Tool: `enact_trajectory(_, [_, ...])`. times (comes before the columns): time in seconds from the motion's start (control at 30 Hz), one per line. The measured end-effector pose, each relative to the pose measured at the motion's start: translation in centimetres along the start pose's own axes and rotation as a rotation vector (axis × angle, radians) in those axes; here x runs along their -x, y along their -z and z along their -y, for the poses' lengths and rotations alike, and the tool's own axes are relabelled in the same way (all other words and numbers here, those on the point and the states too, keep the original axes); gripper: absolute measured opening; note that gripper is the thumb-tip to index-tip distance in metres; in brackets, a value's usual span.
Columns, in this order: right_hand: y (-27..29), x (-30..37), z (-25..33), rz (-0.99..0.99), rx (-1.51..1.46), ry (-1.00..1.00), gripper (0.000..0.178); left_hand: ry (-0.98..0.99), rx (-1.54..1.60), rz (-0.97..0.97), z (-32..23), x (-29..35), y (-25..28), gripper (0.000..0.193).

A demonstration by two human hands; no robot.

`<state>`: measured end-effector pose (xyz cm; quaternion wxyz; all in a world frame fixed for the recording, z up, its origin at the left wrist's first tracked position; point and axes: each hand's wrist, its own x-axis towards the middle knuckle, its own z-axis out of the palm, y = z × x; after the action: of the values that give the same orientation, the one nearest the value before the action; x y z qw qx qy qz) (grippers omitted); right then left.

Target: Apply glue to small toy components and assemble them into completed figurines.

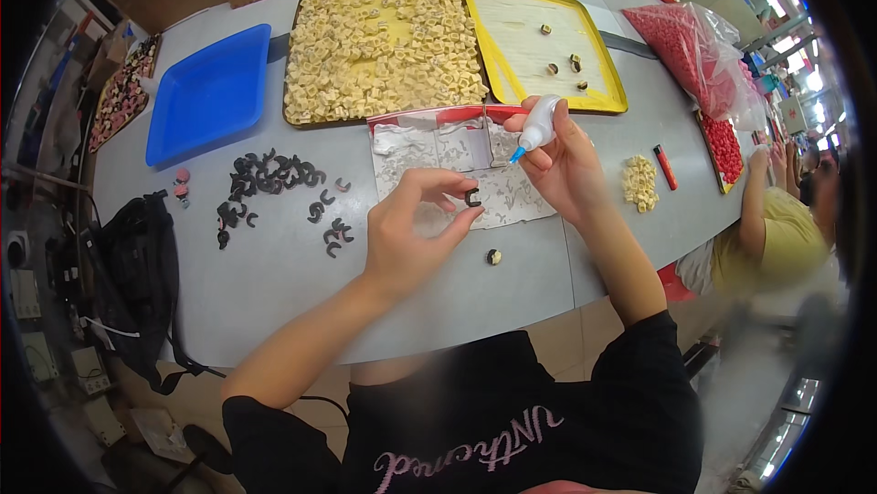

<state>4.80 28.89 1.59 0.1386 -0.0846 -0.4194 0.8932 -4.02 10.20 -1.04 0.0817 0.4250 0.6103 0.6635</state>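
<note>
Gluing step: left hand is pinching a small black piece over the glue-stained sheet on the counter; right hand is gripping a glue bottle, blue tip aimed just above it. Next move needs the tip touching the piece.

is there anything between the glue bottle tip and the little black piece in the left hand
Nothing visible. The right hand holds the glue bottle with its blue tip pointing down at the small black piece pinched in the left hand's fingertips. Only open air lies between tip and piece, above the stained paper sheet.
</note>
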Motion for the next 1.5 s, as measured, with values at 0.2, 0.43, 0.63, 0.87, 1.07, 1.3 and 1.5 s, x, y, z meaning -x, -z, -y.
enact_trajectory(0.2, [-0.3,0.0,-0.2,-0.045,0.080,0.020,0.040,-0.007,0.000,-0.011,0.0,-0.1,0.0,0.032])
enact_trajectory(0.43, [-0.5,0.2,-0.2,-0.043,0.276,0.110,0.039,-0.017,-0.018,-0.022,-0.1,-0.1,0.0,0.033])
enact_trajectory(0.63, [-1.3,0.5,-0.3,0.000,0.415,0.131,0.038,-0.027,-0.074,-0.024,-0.1,-0.2,0.2,0.033])
enact_trajectory(0.87, [-1.0,0.4,-0.5,0.003,0.468,0.142,0.038,-0.023,-0.083,-0.027,-0.1,-0.1,0.1,0.033])
enact_trajectory(1.07, [-0.7,0.3,-0.8,0.014,0.493,0.136,0.036,-0.032,-0.128,0.037,-0.2,-0.1,0.5,0.039])
enact_trajectory(1.3, [-0.7,0.3,-0.7,0.016,0.515,0.151,0.036,-0.043,-0.136,0.032,-0.2,-0.2,0.5,0.038])
enact_trajectory(1.5, [-0.8,0.4,-0.7,0.020,0.536,0.139,0.036,-0.042,-0.132,0.033,0.0,-0.1,0.4,0.038])
